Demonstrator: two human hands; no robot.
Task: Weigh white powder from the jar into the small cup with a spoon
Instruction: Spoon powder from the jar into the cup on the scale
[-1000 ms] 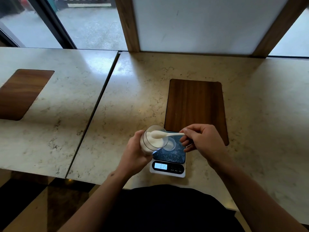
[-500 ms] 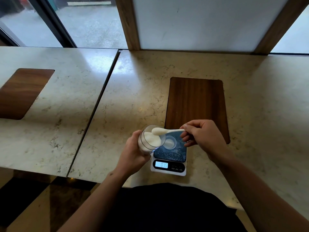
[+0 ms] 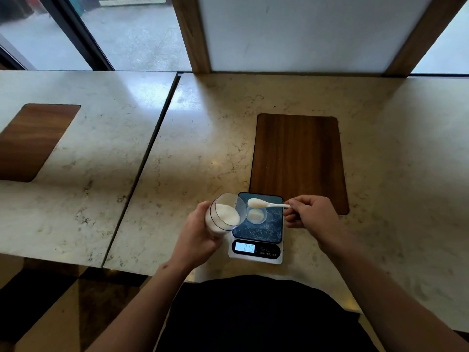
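My left hand (image 3: 196, 233) grips a clear jar (image 3: 224, 214) of white powder, tilted with its open mouth toward the right, just left of the scale. My right hand (image 3: 311, 214) pinches the handle of a small white spoon (image 3: 265, 204). The spoon bowl carries powder and hovers just above the small clear cup (image 3: 256, 215). That cup stands on the dark platform of a digital scale (image 3: 256, 228) and holds a little white powder. The lit display (image 3: 245, 247) shows digits that look like 0.15.
A dark wooden inlay (image 3: 298, 158) lies in the marble counter right behind the scale. A second counter with another wooden inlay (image 3: 33, 141) stands to the left, across a narrow gap (image 3: 142, 168). Windows and wooden posts (image 3: 193, 34) rise at the back edge.
The spoon has come out of the jar mouth and moved right, now over the small cup. The jar stays tilted in my left hand.
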